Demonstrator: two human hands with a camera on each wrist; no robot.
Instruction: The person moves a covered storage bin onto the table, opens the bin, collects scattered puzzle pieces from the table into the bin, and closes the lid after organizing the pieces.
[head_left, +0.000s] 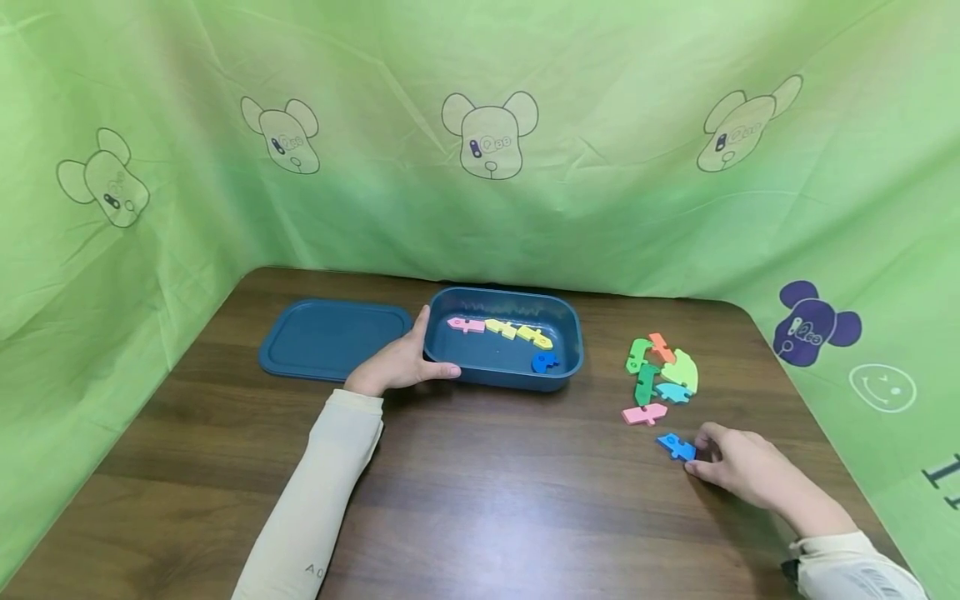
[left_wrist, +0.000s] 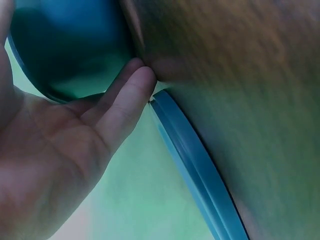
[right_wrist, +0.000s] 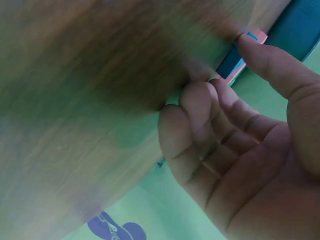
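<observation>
My left hand (head_left: 397, 362) rests against the left end of a blue plastic box (head_left: 506, 381), thumb along its front wall and fingers along its side. In the left wrist view, the fingers lie fairly straight against the box (left_wrist: 75, 45). Inside the box are a pink puzzle piece (head_left: 467, 325), two yellow pieces (head_left: 534, 337) and a dark blue piece (head_left: 544, 362). At the right, my right hand (head_left: 742, 467) pinches the end of a blue puzzle piece (head_left: 677, 447) between thumb and index finger, low at the tabletop. The right wrist view shows that piece (right_wrist: 231, 62) partly hidden by the fingers.
A flat blue lid (head_left: 330, 337) lies left of the box. Right of the box are loose puzzle pieces: pink (head_left: 643, 414), dark green (head_left: 646, 385), green (head_left: 637, 356), orange (head_left: 662, 348), lime (head_left: 681, 372) and light blue (head_left: 673, 392). A green curtain (head_left: 491, 225) hangs behind the wooden table (head_left: 480, 483).
</observation>
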